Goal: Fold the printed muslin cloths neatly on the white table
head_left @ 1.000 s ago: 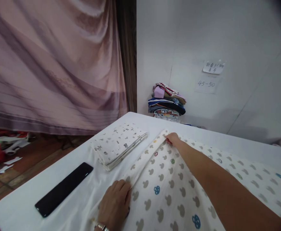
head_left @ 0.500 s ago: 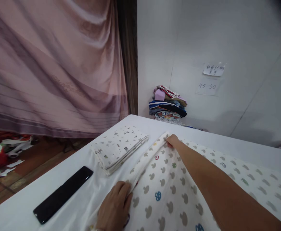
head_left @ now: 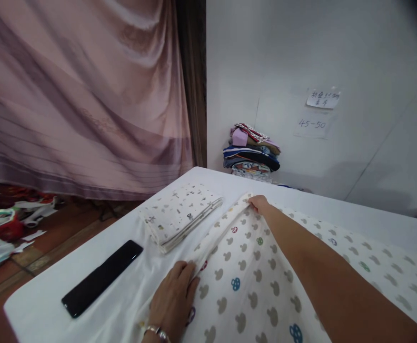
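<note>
Cloth [head_left: 246, 286] with grey and coloured mushroom prints lies across the white bench [head_left: 33, 297], a long crease running beside its left edge. The right hand [head_left: 258, 204] pinches that edge at its far end. The left hand [head_left: 173, 295], a silver band [head_left: 157, 332] at its wrist, rests on the edge nearer the wearer; whether its fingers grip or merely press, I cannot tell. Further left lie a folded bundle [head_left: 183, 212] and a black slab [head_left: 103, 278], apart.

pink curtain [head_left: 87, 100] (draped, purple toward the hem) | pale wall [head_left: 265, 57] | reddish-brown floor [head_left: 64, 231] | white table [head_left: 37, 305]
</note>
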Demonstrator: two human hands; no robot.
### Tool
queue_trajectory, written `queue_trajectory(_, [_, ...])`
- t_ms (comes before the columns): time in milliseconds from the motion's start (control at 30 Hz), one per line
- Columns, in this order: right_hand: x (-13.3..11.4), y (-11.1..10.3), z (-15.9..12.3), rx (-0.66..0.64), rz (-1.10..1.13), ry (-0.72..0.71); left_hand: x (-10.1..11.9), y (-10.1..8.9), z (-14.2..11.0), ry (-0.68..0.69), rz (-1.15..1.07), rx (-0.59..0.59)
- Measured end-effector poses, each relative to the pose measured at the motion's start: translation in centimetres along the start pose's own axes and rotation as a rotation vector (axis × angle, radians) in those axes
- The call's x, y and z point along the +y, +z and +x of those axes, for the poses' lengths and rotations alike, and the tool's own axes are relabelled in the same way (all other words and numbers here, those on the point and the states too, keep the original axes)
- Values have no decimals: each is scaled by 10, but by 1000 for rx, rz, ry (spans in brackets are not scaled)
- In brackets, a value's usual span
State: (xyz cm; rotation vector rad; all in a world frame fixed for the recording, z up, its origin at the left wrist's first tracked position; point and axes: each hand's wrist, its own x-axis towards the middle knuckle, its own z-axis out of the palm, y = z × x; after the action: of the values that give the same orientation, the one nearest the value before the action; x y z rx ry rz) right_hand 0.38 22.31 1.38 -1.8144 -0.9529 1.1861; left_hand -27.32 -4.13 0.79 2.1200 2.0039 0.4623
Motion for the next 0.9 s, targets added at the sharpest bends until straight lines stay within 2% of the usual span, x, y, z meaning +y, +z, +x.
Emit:
queue_trajectory(133, [-3, -1, -7, -30, 89, 80, 1, -1, 0, -16, 11, -18])
queue_trajectory(367, [-8, -6, -17, -18, 221, 53, 2, -1, 0, -10, 26, -7])
queue_trajectory(500, [-4, -18, -27, -3, 237, 54, 7, -6, 3, 14, 90, -18])
queue_trajectory(700, [3, -42, -40, 43, 240, 16, 18, -20, 6, 55, 201, -106])
queue_trajectory(900, [6, -57, -46, 36, 261, -22, 22, -22, 8, 75, 361, -123])
